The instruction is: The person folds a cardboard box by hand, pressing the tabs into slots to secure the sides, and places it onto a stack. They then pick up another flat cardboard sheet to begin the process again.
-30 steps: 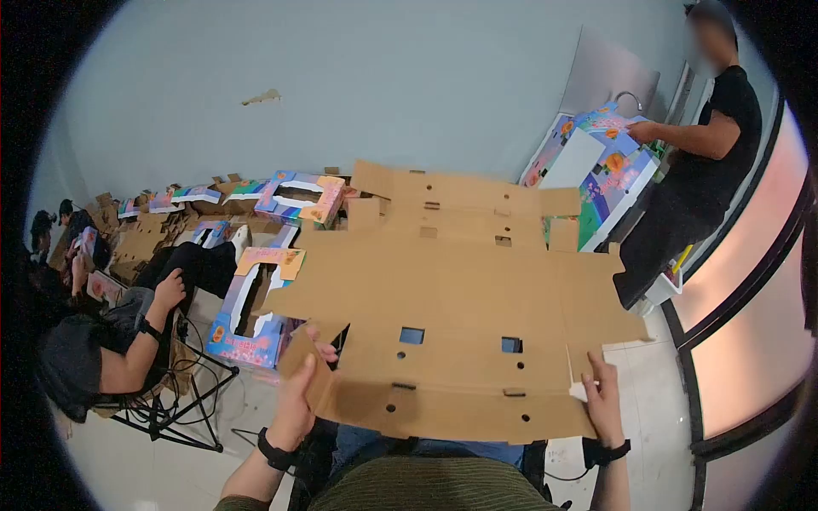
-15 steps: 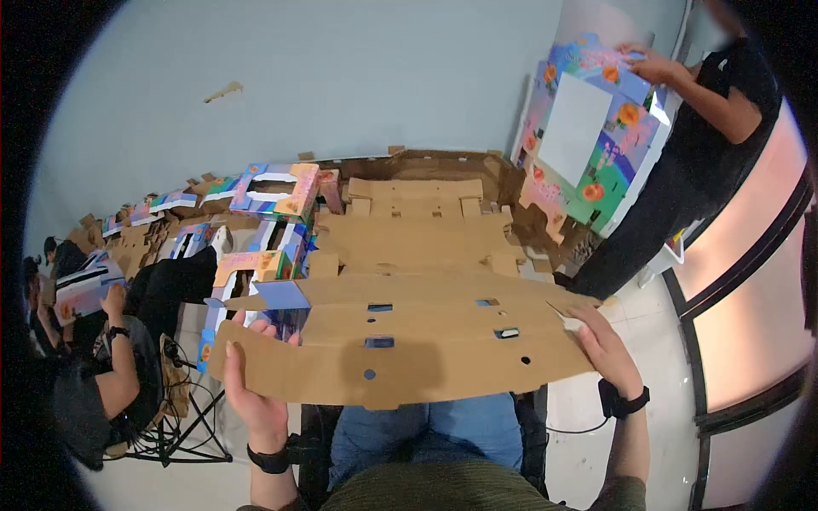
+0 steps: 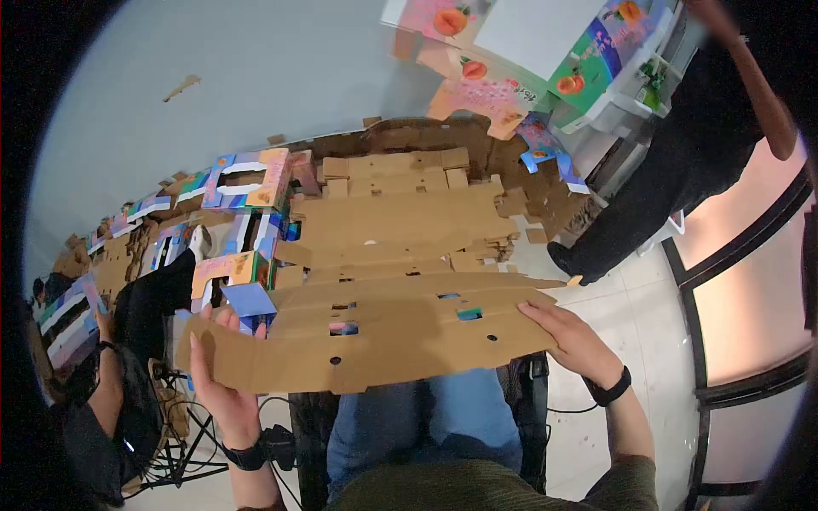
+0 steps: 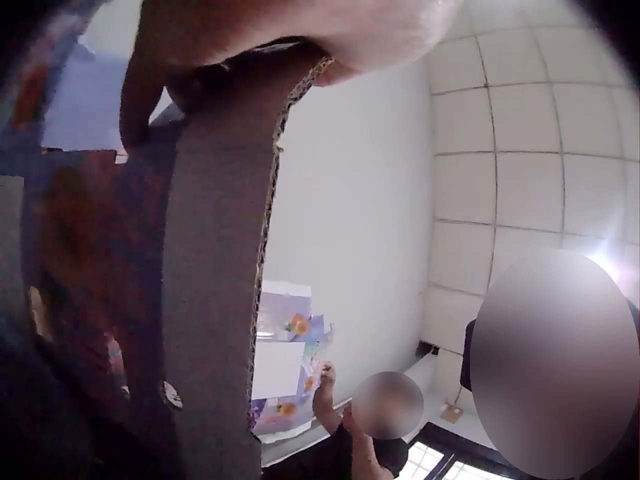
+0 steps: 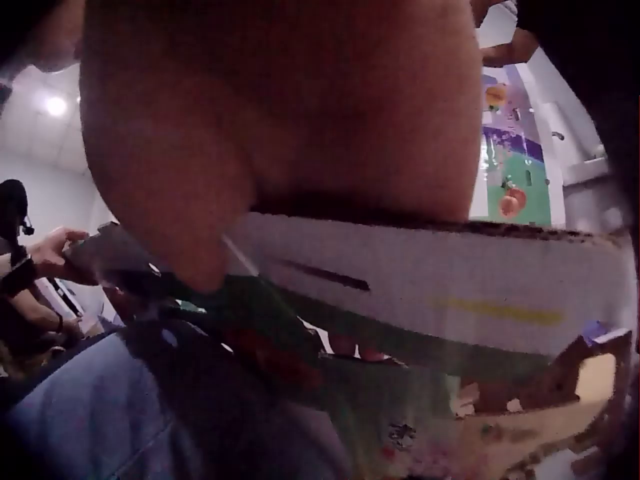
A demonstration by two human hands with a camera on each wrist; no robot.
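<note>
Head view: left hand (image 3: 225, 399) at eight o'clock and right hand (image 3: 583, 342) at four are pinching, seemingly nearly closed, bowed cardboard (image 3: 405, 345), uneven pulling risking a crease.

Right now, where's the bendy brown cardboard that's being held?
In the head view, the cardboard sheet is low in the middle, stretched between the left hand and the right hand, over the blue jeans.
</note>
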